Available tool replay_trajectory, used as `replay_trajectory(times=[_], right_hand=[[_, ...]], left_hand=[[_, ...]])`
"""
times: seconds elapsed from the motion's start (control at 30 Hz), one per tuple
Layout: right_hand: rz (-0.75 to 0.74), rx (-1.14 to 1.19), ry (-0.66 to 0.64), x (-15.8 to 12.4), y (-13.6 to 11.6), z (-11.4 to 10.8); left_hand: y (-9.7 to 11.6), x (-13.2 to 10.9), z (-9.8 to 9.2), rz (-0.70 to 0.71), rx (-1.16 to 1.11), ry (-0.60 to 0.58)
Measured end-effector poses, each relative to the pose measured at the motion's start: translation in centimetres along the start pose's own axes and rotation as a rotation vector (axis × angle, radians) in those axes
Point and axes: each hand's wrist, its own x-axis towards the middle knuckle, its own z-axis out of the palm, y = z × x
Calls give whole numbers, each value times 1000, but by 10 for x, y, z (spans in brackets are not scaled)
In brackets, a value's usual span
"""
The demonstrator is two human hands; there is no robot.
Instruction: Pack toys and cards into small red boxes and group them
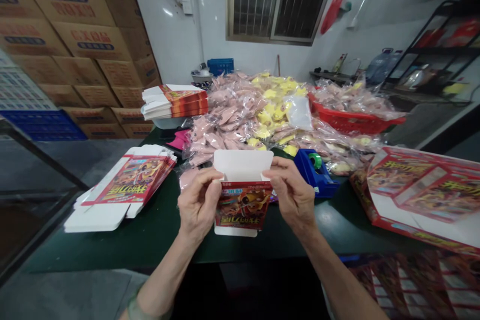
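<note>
A small red printed box (243,208) is held up in front of me, above the near edge of the green table (157,245). Its wide white flap stands raised on the far side, and another white flap shows at the near end. My left hand (200,200) pinches the box's upper left corner at a small side flap. At the upper right corner, my right hand (292,192) grips the opposite side flap between thumb and fingers. Behind the box lies a big heap of bagged pink and yellow items (232,115).
Flat red-and-white boxes (131,180) are stacked at left, with another stack (180,102) behind. A blue tape dispenser (318,180) sits right of my hands. Farther right are a red basket (352,121) and a large open display box (423,195). Cartons (82,35) line the left wall.
</note>
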Motion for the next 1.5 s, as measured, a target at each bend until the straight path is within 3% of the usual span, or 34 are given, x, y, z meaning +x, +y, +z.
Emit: replay_trajectory(times=[0.07,0.17,0.27,0.33,0.57,0.7,0.9,1.03,1.2,1.5], right_hand=[[38,33,8,3,-2,-2],[163,217,-21,5,-4,-6],[223,322,-135,7,-4,-10],[197,283,-182,7,-1,-12],[121,251,-137,-6,6,-19],[189,264,-186,-9,-2,-26],[206,143,-181,-6,-18,-28],[183,72,-177,-8,-24,-27],[97,-3,-156,-13,-25,-26],[79,15,-48,-28,-22,-21]], left_hand=[[5,4,5,-67,-60,46],[13,8,11,-279,-332,46],[21,11,13,-421,-596,-8],[23,11,14,-447,-646,-71],[10,-3,17,-263,-491,-95],[17,-5,5,-249,-543,-262],[42,14,-10,-107,-44,-439],[45,24,-13,-71,37,-544],[43,28,-13,14,-26,-557],[40,15,-15,271,120,-547]])
